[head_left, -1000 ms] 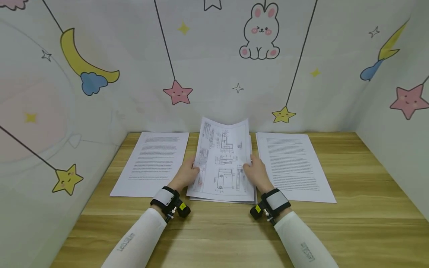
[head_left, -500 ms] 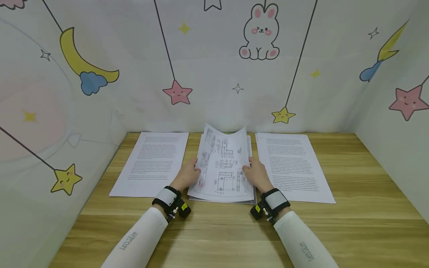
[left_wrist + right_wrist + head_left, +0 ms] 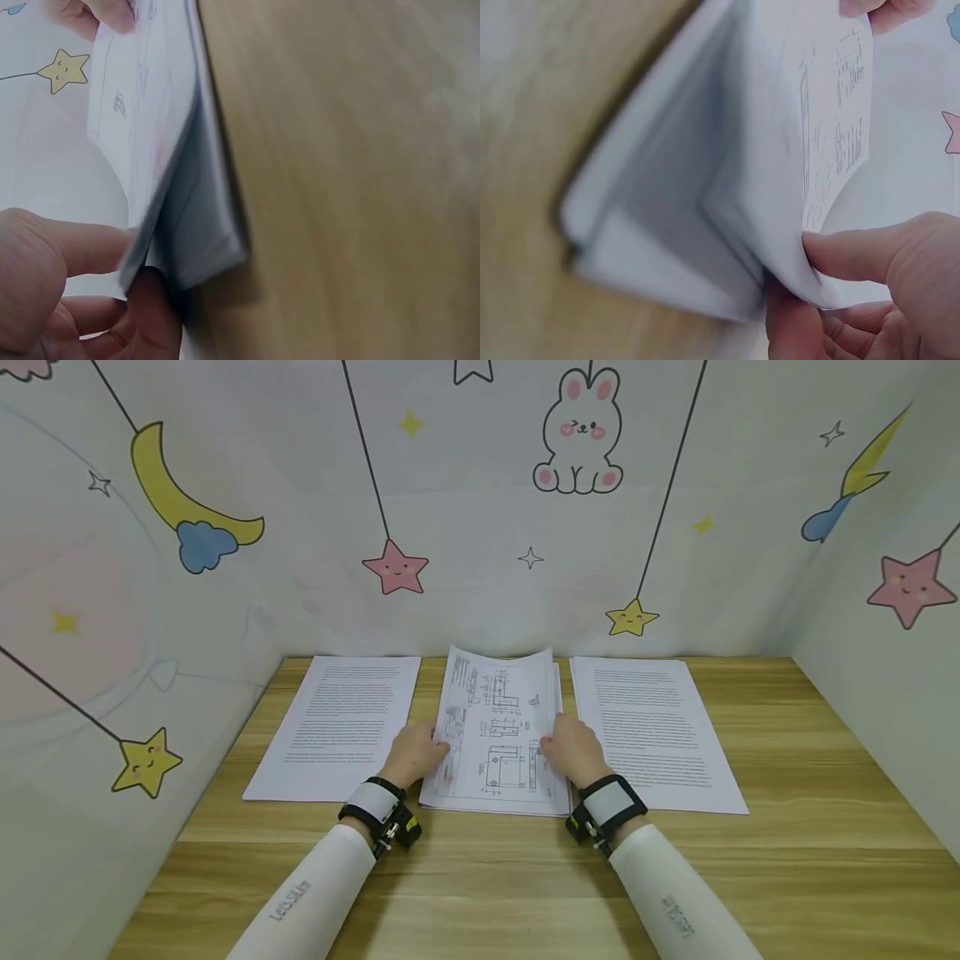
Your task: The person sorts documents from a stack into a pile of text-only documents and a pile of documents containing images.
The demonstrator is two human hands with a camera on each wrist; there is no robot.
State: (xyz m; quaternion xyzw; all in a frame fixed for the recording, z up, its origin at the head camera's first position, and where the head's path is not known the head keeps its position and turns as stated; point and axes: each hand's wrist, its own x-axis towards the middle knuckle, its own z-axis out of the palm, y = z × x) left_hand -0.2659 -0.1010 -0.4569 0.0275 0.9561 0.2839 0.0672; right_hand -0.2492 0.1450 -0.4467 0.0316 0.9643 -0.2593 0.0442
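Observation:
Both hands hold a few sheets of paper printed with technical drawings [image 3: 504, 718] by their left and right edges. My left hand [image 3: 412, 753] pinches the left edge, its thumb on top and its fingers underneath in the left wrist view. Across from it, my right hand [image 3: 577, 752] grips the right edge in the same way. The held sheets bow, their far corners curling up. Below them lies a paper stack [image 3: 202, 217], apart from the lifted sheets at the near side. How many sheets are held I cannot tell.
A stack of text pages [image 3: 341, 727] lies to the left, and another stack of text pages [image 3: 656, 727] to the right. All rest on a wooden table [image 3: 480, 877]. A white wall cloth [image 3: 480, 510] with cartoon prints stands right behind the table's back edge.
The drawing sheets have come down toward the stack beneath, and their far edge sits lower. Both hands keep their grip and have shifted only slightly. The text pages have stayed in place.

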